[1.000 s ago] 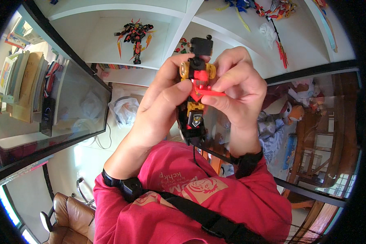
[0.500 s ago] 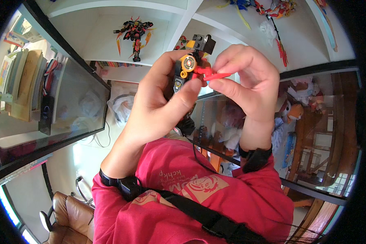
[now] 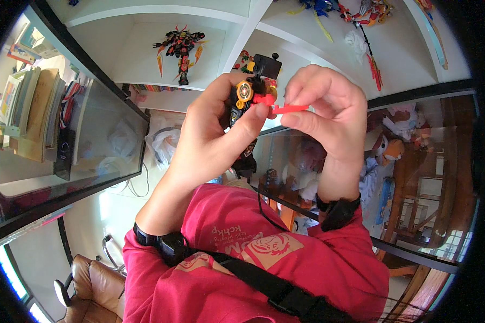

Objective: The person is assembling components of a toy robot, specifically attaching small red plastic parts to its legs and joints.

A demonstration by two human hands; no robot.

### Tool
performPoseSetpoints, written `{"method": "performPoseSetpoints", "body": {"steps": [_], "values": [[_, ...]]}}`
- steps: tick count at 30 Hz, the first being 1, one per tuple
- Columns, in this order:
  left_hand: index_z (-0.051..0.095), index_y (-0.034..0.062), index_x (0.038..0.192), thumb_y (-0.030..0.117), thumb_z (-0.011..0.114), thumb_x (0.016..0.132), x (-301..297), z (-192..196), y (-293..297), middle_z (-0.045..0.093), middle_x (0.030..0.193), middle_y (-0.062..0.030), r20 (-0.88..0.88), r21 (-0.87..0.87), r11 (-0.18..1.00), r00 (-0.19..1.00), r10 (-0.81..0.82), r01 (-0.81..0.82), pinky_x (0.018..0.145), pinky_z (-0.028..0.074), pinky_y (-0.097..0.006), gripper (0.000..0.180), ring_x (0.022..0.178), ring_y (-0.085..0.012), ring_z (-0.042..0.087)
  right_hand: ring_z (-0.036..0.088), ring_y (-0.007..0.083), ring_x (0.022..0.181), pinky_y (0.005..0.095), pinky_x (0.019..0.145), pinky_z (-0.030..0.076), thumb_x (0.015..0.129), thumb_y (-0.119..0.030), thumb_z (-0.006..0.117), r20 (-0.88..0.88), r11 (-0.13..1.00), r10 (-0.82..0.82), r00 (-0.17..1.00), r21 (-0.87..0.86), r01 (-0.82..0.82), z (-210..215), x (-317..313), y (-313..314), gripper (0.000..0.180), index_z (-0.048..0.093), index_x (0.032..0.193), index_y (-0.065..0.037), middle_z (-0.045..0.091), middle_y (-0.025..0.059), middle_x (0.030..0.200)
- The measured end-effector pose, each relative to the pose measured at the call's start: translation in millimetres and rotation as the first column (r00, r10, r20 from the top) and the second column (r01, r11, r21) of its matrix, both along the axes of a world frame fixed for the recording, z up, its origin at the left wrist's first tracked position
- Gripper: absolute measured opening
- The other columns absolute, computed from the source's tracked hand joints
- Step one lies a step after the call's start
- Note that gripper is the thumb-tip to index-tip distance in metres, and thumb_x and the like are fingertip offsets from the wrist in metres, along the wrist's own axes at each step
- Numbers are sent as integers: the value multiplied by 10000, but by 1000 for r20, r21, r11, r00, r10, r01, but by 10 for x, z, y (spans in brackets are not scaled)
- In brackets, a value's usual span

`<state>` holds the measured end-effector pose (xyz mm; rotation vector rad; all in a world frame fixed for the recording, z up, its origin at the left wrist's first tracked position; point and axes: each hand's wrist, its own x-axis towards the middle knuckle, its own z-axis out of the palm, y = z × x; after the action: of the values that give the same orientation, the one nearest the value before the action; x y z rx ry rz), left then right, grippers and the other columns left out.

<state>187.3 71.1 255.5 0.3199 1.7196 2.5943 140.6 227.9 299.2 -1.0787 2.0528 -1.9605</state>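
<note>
My left hand (image 3: 213, 124) is wrapped round a black building-brick figure (image 3: 268, 67) with gold round discs and red parts. Its thumb presses near the red joint, and the fingers hide much of the figure's back. Dark lower parts of the figure (image 3: 246, 161) hang below that hand. Between thumb and fingertips, my right hand (image 3: 334, 107) pinches a thin red piece (image 3: 293, 109). The piece's left end meets the red part by my left thumb; whether it is attached I cannot tell.
Ahead, a white shelf (image 3: 215, 16) holds a black and red figure (image 3: 180, 49). More colourful figures (image 3: 369, 13) are at upper right. Dark-framed glass doors (image 3: 105, 126) flank me. Upright books (image 3: 29, 116) stand at left, plush toys (image 3: 392, 149) at right, and a brown chair (image 3: 94, 285) at lower left.
The figure has turned in my left hand, bringing its dark top block more into view. The red piece now lies more level, and my right hand has shifted slightly down.
</note>
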Motion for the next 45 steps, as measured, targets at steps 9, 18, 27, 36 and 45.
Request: {"method": "performPoseSetpoints", "body": {"steps": [9,18,27,36,45], "values": [[469,-27,939,120,542,766,-29,-54,6,502,678,-11,-70,-143,986,994,79,-89,526,373,-192,238,597,-44,430,539,158,690,246,619,417,576,-23,707,-378,966,32,925,248,68,124,-37,9,176,558,667,-41,555,64,718],[387,-36,1035,71,510,744,-12,-30,-37,501,688,-60,-126,-175,983,992,25,-47,531,381,-234,334,610,-89,454,559,178,701,278,646,418,555,-42,711,-519,947,36,854,290,136,76,-91,30,173,580,668,-49,612,72,765],[371,-25,1082,70,510,738,6,-4,-65,486,768,-28,-3,-170,977,991,-131,128,581,374,-191,383,659,-72,448,587,159,741,243,685,448,619,19,681,-117,990,9,993,138,7,10,-37,22,153,550,694,-5,614,115,774],[381,-40,1026,123,484,746,-23,-36,-46,475,727,-35,-56,-107,985,988,-142,136,544,368,-200,339,632,-83,443,584,145,748,251,683,456,671,-2,656,12,998,-37,999,42,36,-2,-13,-26,138,531,727,7,613,135,777],[403,-36,980,176,501,727,-14,-14,8,456,689,-36,35,155,960,970,-242,234,451,329,-213,344,525,-88,414,551,122,724,233,661,413,644,-11,674,-118,992,5,993,123,10,59,-67,56,144,592,762,5,606,83,769]]}}
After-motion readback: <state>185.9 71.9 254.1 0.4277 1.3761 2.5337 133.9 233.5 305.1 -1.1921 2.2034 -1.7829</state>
